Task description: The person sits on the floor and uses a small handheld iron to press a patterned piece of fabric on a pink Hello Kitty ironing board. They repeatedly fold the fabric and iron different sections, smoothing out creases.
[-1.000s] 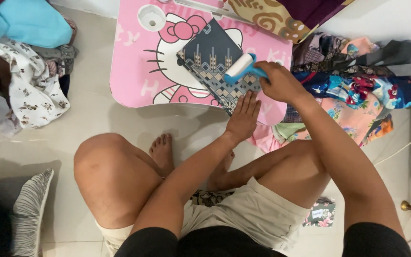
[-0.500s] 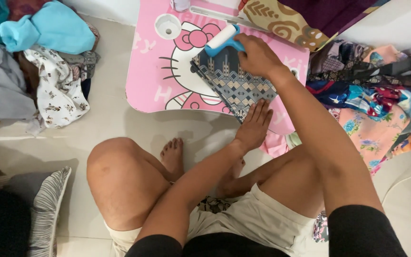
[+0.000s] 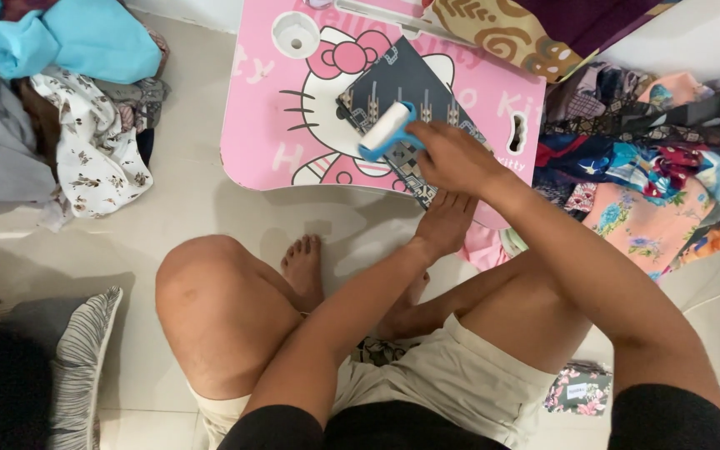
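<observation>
1. The right hand (image 3: 452, 157) is clenched around the handle of a lint roller (image 3: 387, 131), blue-framed with a white drum, which rests on a dark patterned cloth (image 3: 406, 92).
2. The cloth lies folded flat on a pink tabletop (image 3: 260, 125) with a cartoon cat print, set at an angle, its near corner reaching the tabletop's front edge.
3. The left hand (image 3: 445, 223) lies flat, fingers released, pressing the cloth's near corner at that edge; it grasps nothing.
4. Judged from this, the step in hand is rolling lint off the cloth, with the drum about mid-cloth.
5. The next stroke seems to call for steady downward pressure, a straight run along the fabric, and the left hand pinning the corner so the cloth does not bunch or slide.
6. Heaps of clothes (image 3: 85, 125) lie on the floor at the left, more bright fabrics (image 3: 660, 183) at the right.
</observation>
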